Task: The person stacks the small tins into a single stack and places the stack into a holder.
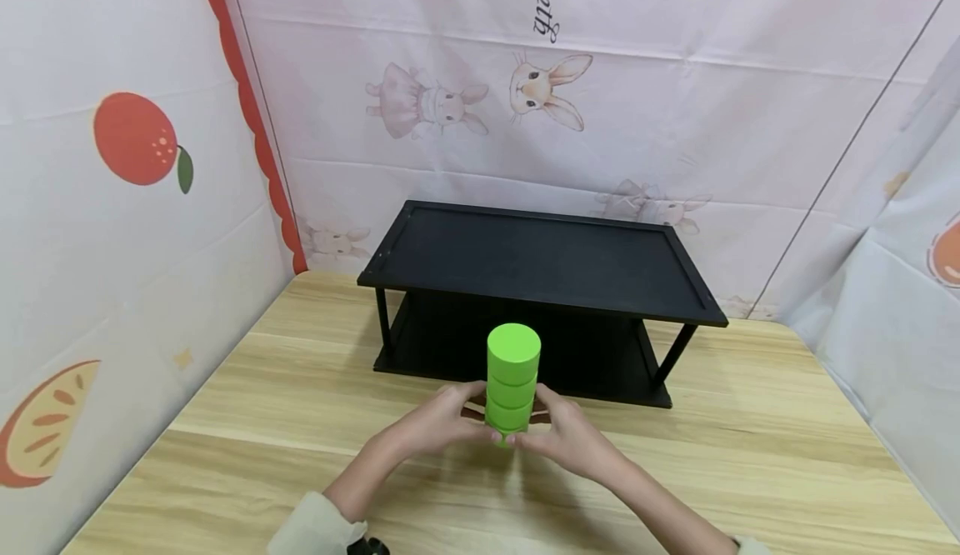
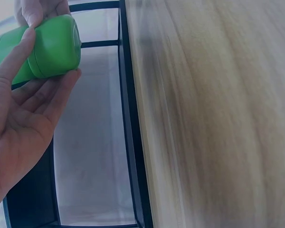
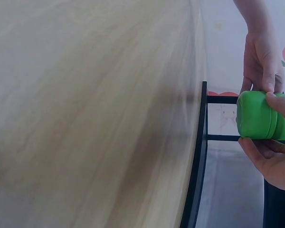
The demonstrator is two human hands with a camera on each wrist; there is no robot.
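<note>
A bright green stack of cylindrical, cup-like pieces (image 1: 513, 372) stands upright between my two hands, its flat round top facing up. My left hand (image 1: 442, 417) holds its lower part from the left, thumb in front and fingers behind. From the other side my right hand (image 1: 566, 434) grips it in the same way, and the two thumbs nearly meet at the front. In the left wrist view, the rounded bottom of the green stack (image 2: 59, 47) is raised off the wooden table (image 2: 213, 118), with a gap below it.
Just behind the hands stands a black two-tier rack (image 1: 540, 255) with a rimmed top board, thin posts and a lower board (image 1: 450, 342). A printed cloth with rabbits (image 1: 637, 122) hangs behind it. Another cloth with fruit pictures (image 1: 225, 288) lines the left side.
</note>
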